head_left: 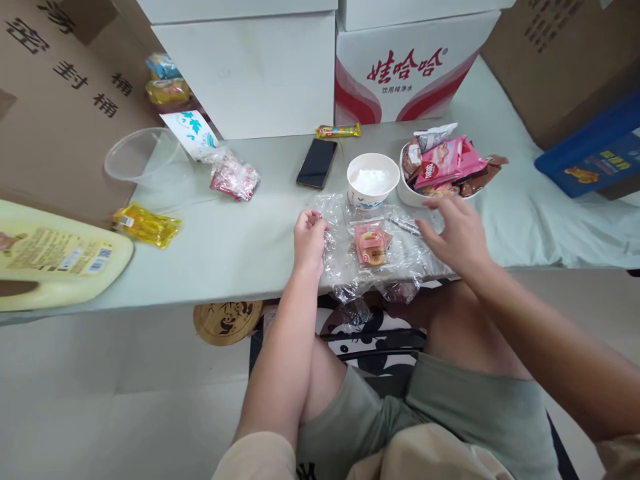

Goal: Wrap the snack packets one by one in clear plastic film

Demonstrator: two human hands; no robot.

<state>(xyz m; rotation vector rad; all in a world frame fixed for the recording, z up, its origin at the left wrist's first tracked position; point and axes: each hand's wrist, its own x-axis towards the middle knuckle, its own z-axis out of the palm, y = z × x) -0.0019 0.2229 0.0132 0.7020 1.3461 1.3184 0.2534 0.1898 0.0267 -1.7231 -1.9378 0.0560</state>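
My left hand [309,243] is closed in a pinch at the left edge of a sheet of clear plastic wrap [337,257]. The wrap lies crumpled on the table and hangs over its front edge. On it rests a pink packaged snack [371,245] with round biscuits showing. My right hand [457,233] is open, thumb and fingers apart, just in front of a white bowl [411,195] heaped with wrapped snacks [447,163]. A slim silvery pen-like thing [405,227] lies left of its thumb. Behind the pink snack stands a white paper cup [373,181].
A black phone [317,163] and a yellow snack bar [338,131] lie farther back. Leftward are a wrapped red packet [233,175], a clear plastic tub [150,160], a yellow packet [149,225] and a big yellow jug [65,257]. White boxes [250,77] line the back.
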